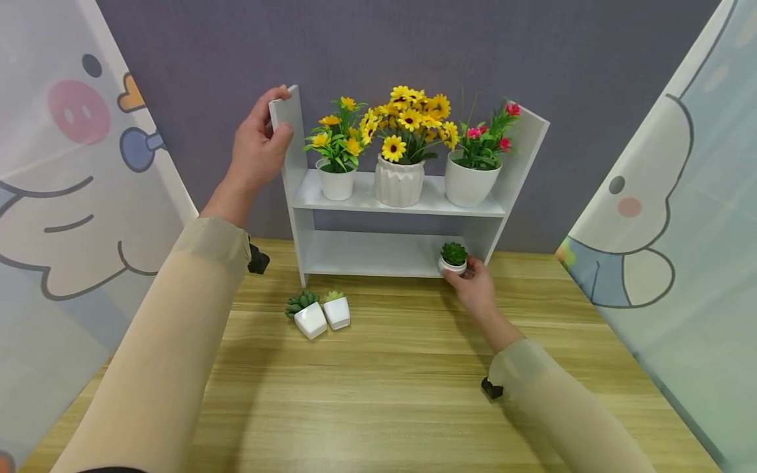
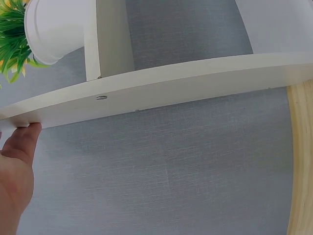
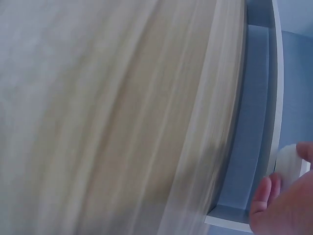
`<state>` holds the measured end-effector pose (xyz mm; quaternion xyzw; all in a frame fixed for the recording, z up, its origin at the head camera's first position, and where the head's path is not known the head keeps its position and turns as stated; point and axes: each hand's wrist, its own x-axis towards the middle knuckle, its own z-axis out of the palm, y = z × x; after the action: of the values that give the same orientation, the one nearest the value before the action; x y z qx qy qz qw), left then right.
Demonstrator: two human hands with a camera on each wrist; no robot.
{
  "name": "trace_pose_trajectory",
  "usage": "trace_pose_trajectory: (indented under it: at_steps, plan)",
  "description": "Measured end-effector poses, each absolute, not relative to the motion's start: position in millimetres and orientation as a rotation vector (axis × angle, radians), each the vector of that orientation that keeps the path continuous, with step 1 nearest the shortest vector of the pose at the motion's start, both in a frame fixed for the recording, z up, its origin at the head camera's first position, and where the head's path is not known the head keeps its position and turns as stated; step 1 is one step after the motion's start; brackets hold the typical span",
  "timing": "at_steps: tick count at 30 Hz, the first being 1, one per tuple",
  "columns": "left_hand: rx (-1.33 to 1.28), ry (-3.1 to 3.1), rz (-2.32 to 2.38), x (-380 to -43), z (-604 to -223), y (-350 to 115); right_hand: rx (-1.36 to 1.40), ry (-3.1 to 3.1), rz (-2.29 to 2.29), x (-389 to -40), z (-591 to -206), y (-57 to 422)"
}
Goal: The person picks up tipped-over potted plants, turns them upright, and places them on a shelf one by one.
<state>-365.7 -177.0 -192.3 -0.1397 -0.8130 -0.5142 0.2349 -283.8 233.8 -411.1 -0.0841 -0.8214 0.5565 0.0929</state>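
Note:
My left hand (image 1: 260,141) grips the upper left side panel of a white two-tier shelf (image 1: 378,253), thumb on the near side. In the left wrist view the fingers (image 2: 24,142) touch that panel's outer face. At the right end of the lower tier, my right hand (image 1: 473,286) holds a small round white pot with a green succulent (image 1: 454,253) between thumb and fingers. The right wrist view shows the white pot (image 3: 288,169) within that hand; its plant is out of sight there.
On the upper tier stand a yellow-flowered plant (image 1: 338,180), a sunflower pot (image 1: 399,184) and a pink-flowered plant (image 1: 473,180). Two small succulents in white pots (image 1: 310,320) lie tipped over on the wooden table (image 1: 367,394), before the shelf's left end. Cartoon-printed panels (image 1: 639,197) flank the table.

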Motion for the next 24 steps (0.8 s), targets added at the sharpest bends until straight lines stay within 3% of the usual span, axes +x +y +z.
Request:
trace_pose_trajectory:
  at_steps: [24]
  plan:
    - [-0.383, -2.241, -1.419, -371.2, -193.1, -176.6, -0.329, -2.324, 1.790, -291.6, -415.6, 231.0]
